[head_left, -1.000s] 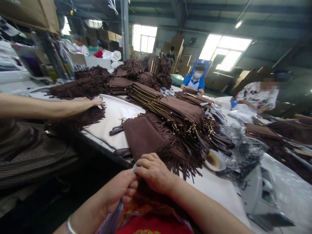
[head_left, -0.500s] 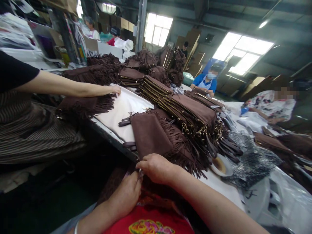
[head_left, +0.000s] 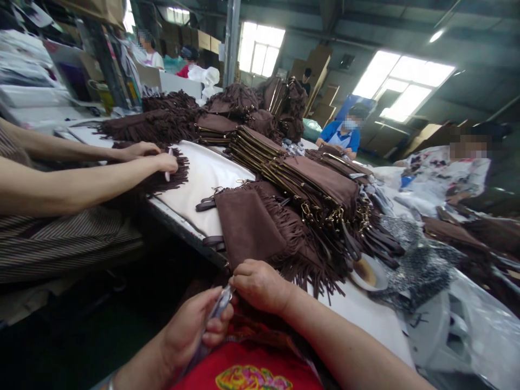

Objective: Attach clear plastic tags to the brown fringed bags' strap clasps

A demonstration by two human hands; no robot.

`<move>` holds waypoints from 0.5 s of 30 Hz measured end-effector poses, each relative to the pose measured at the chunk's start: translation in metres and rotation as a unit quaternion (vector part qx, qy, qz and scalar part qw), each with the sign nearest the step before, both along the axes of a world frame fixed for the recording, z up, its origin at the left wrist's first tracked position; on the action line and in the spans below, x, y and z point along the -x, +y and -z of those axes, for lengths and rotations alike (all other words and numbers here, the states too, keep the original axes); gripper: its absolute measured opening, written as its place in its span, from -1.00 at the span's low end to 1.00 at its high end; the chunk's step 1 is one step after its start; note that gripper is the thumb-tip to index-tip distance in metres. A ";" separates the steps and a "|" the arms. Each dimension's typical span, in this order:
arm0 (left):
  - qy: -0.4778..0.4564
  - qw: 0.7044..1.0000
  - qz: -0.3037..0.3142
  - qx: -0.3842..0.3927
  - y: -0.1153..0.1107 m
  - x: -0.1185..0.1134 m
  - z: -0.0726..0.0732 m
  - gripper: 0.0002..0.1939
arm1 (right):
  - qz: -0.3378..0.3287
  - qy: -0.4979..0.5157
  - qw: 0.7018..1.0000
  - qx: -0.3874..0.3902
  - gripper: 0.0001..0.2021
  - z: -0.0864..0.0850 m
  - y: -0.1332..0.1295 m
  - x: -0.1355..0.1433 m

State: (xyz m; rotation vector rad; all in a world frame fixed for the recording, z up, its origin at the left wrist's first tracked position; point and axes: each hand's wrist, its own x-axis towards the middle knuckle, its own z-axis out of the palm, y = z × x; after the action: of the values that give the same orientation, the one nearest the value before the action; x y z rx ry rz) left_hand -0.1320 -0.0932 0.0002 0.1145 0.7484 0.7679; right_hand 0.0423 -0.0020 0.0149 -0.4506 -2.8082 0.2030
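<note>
Nearest the camera, a red garment with a yellow-and-pink motif sits below the hands. The left hand is clenched round a grey strip, thumb on one side, fingers curled on the other; the right hand pinches the strip's upper end, fingers bent, exact fingertip contact partly hidden. Strip is in front of the table edge, slanting down toward the garment. Versus the previous frame, the left hand has rolled over so its curled fingers show, and much more of the strip is visible. Just beyond the right hand, a flat brown bag lies on the white table surface, fringe spread to the right, dark strap loops poking out at left; it looks unmoved. Right of the fringe: a bowl with brown contents, a crinkled silvery sheet, and a grey-white device, partly under clear plastic. At left, a co-worker now has both hands over a fringed brown piece, where earlier a single arm reached across; a small pale item shows at the nearer hand. Behind the flat bag, stacked brown bags with gold zips and clasps look unchanged. Farther back, a masked person in blue and a person in a floral top are at the tables; bright windows behind.
</note>
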 end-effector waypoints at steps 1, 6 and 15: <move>-0.017 1.000 -0.001 0.021 0.001 0.000 0.000 -0.77 | -0.004 0.001 1.000 -0.008 -0.84 0.002 -0.001 -0.001; 0.034 0.999 0.026 0.025 0.000 -0.004 0.000 -0.79 | -0.025 -0.001 0.999 -0.033 -0.86 0.012 -0.001 -0.007; 0.274 0.955 0.071 -0.093 -0.005 -0.027 0.014 -0.37 | 0.071 0.000 0.997 -0.020 -0.78 0.002 -0.022 -0.022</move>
State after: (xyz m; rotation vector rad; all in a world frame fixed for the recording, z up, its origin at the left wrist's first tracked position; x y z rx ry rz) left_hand -0.1049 -0.0982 -0.0136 0.5641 1.1783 0.6710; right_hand 0.0646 -0.0243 0.0128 -0.6370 -2.7615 0.1150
